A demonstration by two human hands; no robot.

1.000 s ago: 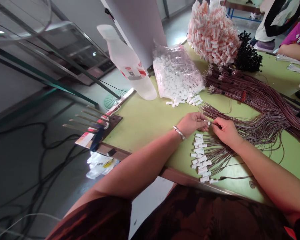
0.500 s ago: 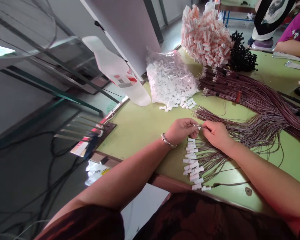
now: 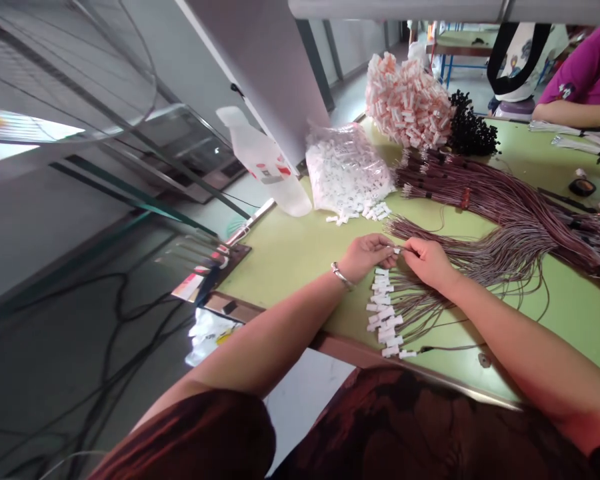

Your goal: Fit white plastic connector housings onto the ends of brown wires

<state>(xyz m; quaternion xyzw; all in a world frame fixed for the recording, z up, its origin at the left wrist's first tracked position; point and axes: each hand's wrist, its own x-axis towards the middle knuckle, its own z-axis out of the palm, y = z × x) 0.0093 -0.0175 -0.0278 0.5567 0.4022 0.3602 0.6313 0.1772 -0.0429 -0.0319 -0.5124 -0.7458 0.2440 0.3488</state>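
Observation:
My left hand (image 3: 369, 257) pinches a small white connector housing (image 3: 396, 251) between thumb and fingertips. Right beside it, my right hand (image 3: 427, 262) is closed on a thin brown wire (image 3: 405, 249) whose end meets the housing; how deep it sits I cannot tell. Below the hands lies a staggered column of white connector housings (image 3: 386, 319) with brown wires running from them to the right. A loose bundle of brown wires (image 3: 480, 257) spreads behind my right hand, bare ends toward the left.
A clear bag of white housings (image 3: 347, 167) stands at the back, some spilled before it. Nearby are a plastic bottle (image 3: 275, 170), a pile of pinkish-white connectors (image 3: 410, 103), black parts (image 3: 473, 127) and a thicker wire bundle (image 3: 500, 187). A person's purple sleeve (image 3: 583, 70) shows across the table.
The camera view has tilted up a little, so more of the background shows. Both hands keep their pinch on the housing and wire, with only slight finger movement.

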